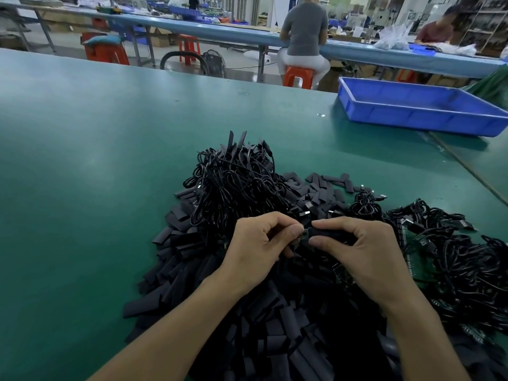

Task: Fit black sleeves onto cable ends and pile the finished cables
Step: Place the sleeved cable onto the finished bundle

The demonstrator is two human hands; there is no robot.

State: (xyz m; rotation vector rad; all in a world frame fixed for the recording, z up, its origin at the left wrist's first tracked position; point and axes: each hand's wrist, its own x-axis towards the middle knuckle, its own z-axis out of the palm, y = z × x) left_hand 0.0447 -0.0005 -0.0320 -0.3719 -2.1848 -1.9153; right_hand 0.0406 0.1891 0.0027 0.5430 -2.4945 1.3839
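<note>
1. left hand [258,248] just above the sleeve heap [220,312], grip pressed together: thumb and forefinger pinch a cable end [303,231], only a small greenish tip shows
2. right hand [357,251] also above the sleeve heap, on its right part, grip pinching a black sleeve [325,232] between thumb and curled fingers
3. black sleeve lies level, its open end touching the cable end; cannot tell how far the end is inside
4. sleeve heap = many loose flat black sleeves, spread on the green bench [82,160] under both forearms
5. sleeved cable pile [236,180] sits at the far edge of the sleeve heap, partly on top of it: coiled black cables, a few sleeved ends sticking up at the back
6. bare cable pile [453,259] at the right of the sleeve heap, touching it: coiled black cables with small green boards showing among them
7. blue tray [412,105] on the bench, well apart from the sleeve heap, far right; its contents are not visible
8. beyond the sleeve heap, past the bench edge: a seated person [303,31], back turned, on an orange stool [298,75] at another long bench
</note>
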